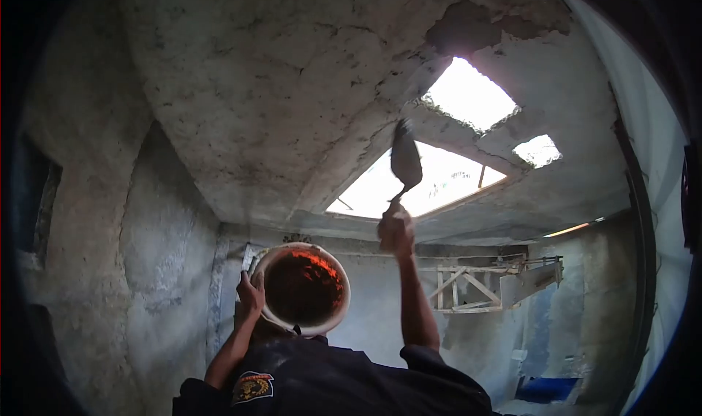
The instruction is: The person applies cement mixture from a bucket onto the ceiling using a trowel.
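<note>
Concrete ceiling (pixel 278 87), cracked and patchy, spans overhead. Left hand (pixel 251 293): fingers clasped on the left rim of the bucket (pixel 342 288), which is tipped with its mouth toward the camera; orange inside, contents not discernible. Right hand (pixel 395 232): closed around the handle of the trowel (pixel 406 160), higher than the bucket and to its right, apart from it. Trowel blade stands directly above that hand, long axis near upright, tip toward the ceiling by the bright opening (pixel 468 94). Right hand is the nearer to the ceiling.
</note>
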Motion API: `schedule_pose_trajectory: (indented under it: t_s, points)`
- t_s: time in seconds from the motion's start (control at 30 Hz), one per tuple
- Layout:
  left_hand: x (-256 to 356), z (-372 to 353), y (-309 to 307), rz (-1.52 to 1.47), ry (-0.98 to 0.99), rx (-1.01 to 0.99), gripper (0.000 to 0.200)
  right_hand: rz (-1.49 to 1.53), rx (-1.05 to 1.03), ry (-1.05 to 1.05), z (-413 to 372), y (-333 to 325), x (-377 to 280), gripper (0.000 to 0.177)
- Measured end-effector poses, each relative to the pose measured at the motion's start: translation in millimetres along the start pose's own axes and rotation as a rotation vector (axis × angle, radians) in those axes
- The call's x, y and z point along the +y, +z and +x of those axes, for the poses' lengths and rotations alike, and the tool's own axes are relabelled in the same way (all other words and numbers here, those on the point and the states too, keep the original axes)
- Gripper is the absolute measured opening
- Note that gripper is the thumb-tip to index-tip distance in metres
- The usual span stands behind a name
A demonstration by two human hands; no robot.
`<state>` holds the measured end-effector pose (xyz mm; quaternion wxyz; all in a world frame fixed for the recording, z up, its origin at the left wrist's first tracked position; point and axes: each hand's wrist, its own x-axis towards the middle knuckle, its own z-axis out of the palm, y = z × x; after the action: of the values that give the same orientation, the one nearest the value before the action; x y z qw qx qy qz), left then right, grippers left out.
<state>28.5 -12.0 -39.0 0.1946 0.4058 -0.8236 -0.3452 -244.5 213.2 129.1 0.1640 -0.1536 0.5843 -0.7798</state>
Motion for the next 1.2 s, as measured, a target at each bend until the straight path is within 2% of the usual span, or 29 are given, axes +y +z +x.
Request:
schedule_pose_trajectory:
  t_s: [0.07,0.1,0.13,0.17,0.2,0.27,0.3,0.33,0.37,0.47,0.5,0.57,0.6,0.67,0.7,0.73,0.8,0.83,0.87,0.93,0.97,1.0,1.07,1.1,1.13,1.2]
  points:
    - [-5,-1,3,0.011,0.044,0.036,0.043,-0.009,0.093,-0.163,46,5,-41,0.041]
    - [-7,-1,4,0.018,0.035,0.036,0.044,0.089,0.018,-0.213,71,-3,-58,0.041]
    - [-11,-3,7,0.025,0.025,0.035,0.045,-0.019,0.052,-0.261,96,-12,-78,0.039]
    - [-17,-4,10,0.024,0.023,0.029,0.046,0.018,0.152,-0.128,114,-12,-109,0.036]
    - [-21,-2,13,0.023,0.02,0.02,0.048,0.123,0.027,-0.156,134,-8,-140,0.037]
    - [-10,0,5,-0.005,-0.016,-0.016,0.05,0.098,0.406,-0.384,164,20,-188,0.03]
    - [-11,0,7,0.003,-0.012,-0.003,0.05,0.135,0.342,-0.472,185,8,-202,0.027]
    - [-12,1,9,0.011,-0.007,0.009,0.05,-0.07,0.392,-0.566,184,28,-225,0.03]
    - [-10,2,9,0.011,0.001,0.015,0.05,-0.155,0.461,-0.501,196,27,-240,0.032]
    - [-3,4,5,0.01,-0.065,-0.043,0.049,-0.467,0.634,-0.643,214,50,-262,0.032]
    - [-10,2,12,0.036,-0.035,0.011,0.048,-0.458,0.643,-0.645,225,43,-262,0.032]
    - [-14,4,16,0.069,0.024,0.078,0.044,-0.95,0.769,-0.852,254,22,-256,0.036]
    - [-8,5,11,0.032,-0.003,0.035,0.042,-0.94,0.777,-0.856,265,14,-253,0.036]
    - [-8,7,9,-0.002,-0.035,-0.018,0.04,-1.407,0.843,-1.106,282,4,-248,0.039]
    - [-8,7,9,0.002,-0.027,-0.016,0.04,-1.49,0.912,-1.175,291,1,-242,0.043]
    - [-7,7,8,0.008,-0.036,-0.02,0.04,-1.486,0.921,-1.174,294,5,-239,0.043]
    - [-3,10,8,0.016,-0.037,-0.022,0.039,-1.329,0.927,-0.948,300,11,-232,0.048]
    - [0,10,6,0.016,-0.038,-0.012,0.038,-1.479,0.905,-0.784,309,9,-235,0.058]
    - [2,10,6,0.013,-0.042,-0.002,0.037,-1.478,0.908,-0.786,304,19,-238,0.058]
    - [-2,11,9,0.026,-0.049,-0.018,0.038,-1.424,0.938,-0.578,299,40,-243,0.059]
    - [-5,11,12,0.041,-0.059,-0.035,0.038,-1.661,0.976,-0.673,315,32,-236,0.06]
    - [-9,12,16,0.037,-0.056,-0.035,0.038,-1.663,0.98,-0.677,319,29,-237,0.06]
    - [-16,11,23,0.057,-0.014,0.036,0.041,-2.103,1.004,-0.619,308,48,-244,0.052]
    - [-18,12,24,0.053,-0.013,0.033,0.041,-2.05,0.893,-0.524,293,60,-248,0.042]
    - [-18,13,23,0.044,-0.042,-0.014,0.042,-2.053,0.894,-0.524,291,65,-244,0.042]
    - [-17,13,21,0.031,-0.067,-0.06,0.044,-1.605,0.961,-0.459,288,72,-243,0.041]
